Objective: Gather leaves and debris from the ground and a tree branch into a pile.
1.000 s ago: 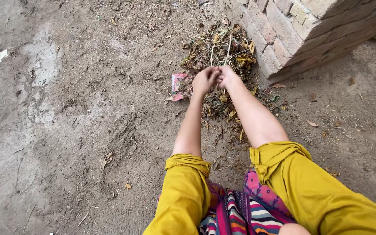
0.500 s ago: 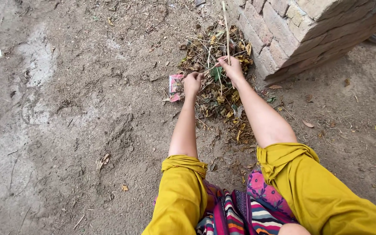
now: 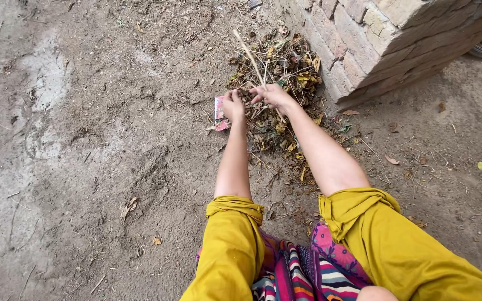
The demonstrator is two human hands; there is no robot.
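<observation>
Two bare hands are reaching into a pile of dry leaves and twigs [image 3: 283,83] lying on the dirt ground [image 3: 112,167] beside a brick wall [image 3: 375,39]. Left hand [image 3: 233,105] is curling shut on litter near a pink wrapper [image 3: 219,114]. Right hand [image 3: 271,95] is closing around a pale stalk [image 3: 250,57]. Gathering seems underway; lifting a bundle would call for a firmer grasp.

Outdoor yard, dirt ground [image 3: 101,167], brick wall [image 3: 375,44]
</observation>
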